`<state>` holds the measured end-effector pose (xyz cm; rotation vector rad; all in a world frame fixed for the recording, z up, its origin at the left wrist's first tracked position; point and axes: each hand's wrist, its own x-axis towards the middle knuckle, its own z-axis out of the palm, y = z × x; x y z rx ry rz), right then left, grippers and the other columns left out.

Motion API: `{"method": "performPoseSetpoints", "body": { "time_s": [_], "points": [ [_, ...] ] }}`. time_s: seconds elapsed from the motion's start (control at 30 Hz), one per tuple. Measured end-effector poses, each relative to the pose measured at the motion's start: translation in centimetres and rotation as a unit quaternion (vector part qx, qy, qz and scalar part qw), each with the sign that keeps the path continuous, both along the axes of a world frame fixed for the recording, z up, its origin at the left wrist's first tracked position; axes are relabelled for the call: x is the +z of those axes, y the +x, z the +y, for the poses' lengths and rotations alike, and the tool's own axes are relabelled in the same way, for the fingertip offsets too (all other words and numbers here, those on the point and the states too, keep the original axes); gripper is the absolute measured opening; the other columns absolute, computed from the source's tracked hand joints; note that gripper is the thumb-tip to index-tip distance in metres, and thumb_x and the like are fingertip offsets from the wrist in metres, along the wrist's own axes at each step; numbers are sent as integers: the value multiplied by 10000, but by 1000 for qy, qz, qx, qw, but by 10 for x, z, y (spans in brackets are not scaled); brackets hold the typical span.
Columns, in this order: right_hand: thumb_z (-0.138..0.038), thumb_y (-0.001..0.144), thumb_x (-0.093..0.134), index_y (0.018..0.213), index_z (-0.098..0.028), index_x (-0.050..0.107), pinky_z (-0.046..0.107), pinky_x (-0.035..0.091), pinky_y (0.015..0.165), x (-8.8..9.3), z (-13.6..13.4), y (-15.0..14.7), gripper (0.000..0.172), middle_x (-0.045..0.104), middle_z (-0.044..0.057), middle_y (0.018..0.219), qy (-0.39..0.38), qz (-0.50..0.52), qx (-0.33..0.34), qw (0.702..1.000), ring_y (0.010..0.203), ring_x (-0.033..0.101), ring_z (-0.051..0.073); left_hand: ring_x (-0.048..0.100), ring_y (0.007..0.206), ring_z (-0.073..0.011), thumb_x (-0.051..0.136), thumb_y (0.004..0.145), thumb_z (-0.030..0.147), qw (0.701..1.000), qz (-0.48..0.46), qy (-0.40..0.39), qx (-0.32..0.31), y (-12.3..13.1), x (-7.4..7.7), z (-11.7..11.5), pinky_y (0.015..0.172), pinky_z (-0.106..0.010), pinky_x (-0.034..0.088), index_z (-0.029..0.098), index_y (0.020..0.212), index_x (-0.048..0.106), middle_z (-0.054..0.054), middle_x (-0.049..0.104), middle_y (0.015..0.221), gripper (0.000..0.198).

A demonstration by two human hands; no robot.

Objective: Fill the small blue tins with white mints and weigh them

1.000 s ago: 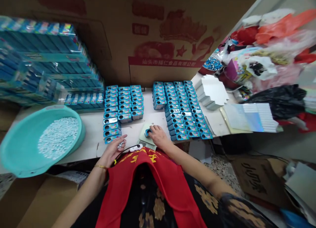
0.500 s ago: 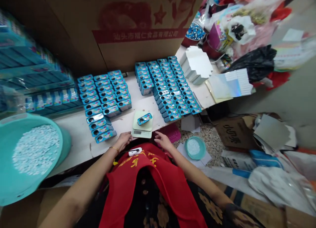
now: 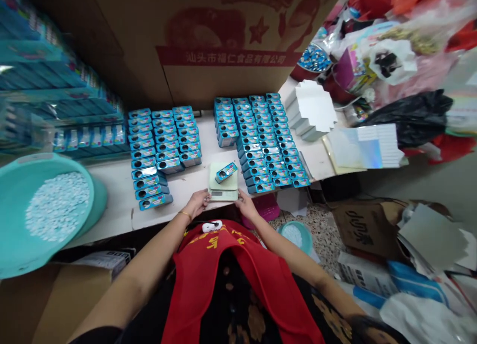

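Note:
A small pale-green digital scale [image 3: 222, 195] sits at the table's front edge, with one blue tin [image 3: 226, 172] lying at a slant on its platform. My left hand [image 3: 197, 204] has its fingers closed at the scale's left front corner. At the right front corner, my right hand [image 3: 246, 205] grips the scale between thumb and fingers. Rows of blue tins [image 3: 167, 150] stand left of the scale, each showing a dark round spot on top. A larger block of the same tins [image 3: 261, 145] stands close on the right.
At the left, a turquoise basin [image 3: 97, 197] holds many small pale pieces. Behind the table rises a large cardboard carton [image 3: 126, 51]. White cut card [image 3: 313, 105] is stacked at the right, beside shiny sheets [image 3: 365, 145]. Below stands a smaller basin [image 3: 307, 240] on the floor.
My right hand has moved from beside the scale to grip its right corner. My left hand has closed on the left corner. The camera view has shifted slightly; the tin stays on the platform.

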<state>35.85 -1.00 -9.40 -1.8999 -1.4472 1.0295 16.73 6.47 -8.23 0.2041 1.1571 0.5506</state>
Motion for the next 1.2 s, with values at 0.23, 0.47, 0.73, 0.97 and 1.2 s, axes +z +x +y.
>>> {"method": "performPoseSetpoints", "body": {
  "time_s": [0.23,0.47,0.73,0.97,1.2],
  "points": [
    [-196,790,440,1135,-177,562,313,466,810,44,8,30,366,587,96,1089,76,32,22,996,908,577,168,499,478,-46,505,773,75,991,-47,-30,122,-30,38,-20,366,-115,370,77,886,575,-65,590,698,133],
    [-197,825,431,1070,-181,586,289,482,731,90,60,43,290,580,85,1040,195,28,2,980,910,551,163,642,741,-160,450,818,80,953,-132,-92,255,-31,80,-46,626,-244,550,71,911,603,-113,656,804,179],
    [-171,809,434,1085,-208,557,304,491,725,100,62,37,305,542,79,1085,211,4,14,977,884,542,157,633,891,-214,438,815,66,955,-136,-106,241,-26,86,-41,726,-307,554,51,968,599,-166,656,942,223],
    [-214,833,447,1017,-200,574,315,467,762,93,67,33,225,544,74,1021,219,-52,49,973,927,520,179,649,823,-203,457,805,61,957,-97,-100,253,-38,83,-39,677,-297,567,68,1000,596,-156,662,905,240],
    [-318,850,476,930,-178,625,333,387,796,96,92,7,219,567,84,911,176,-256,165,936,882,486,217,647,810,-195,460,801,53,953,-97,-94,271,-46,81,-48,692,-286,562,50,941,604,-155,661,877,201]
  ]
}}
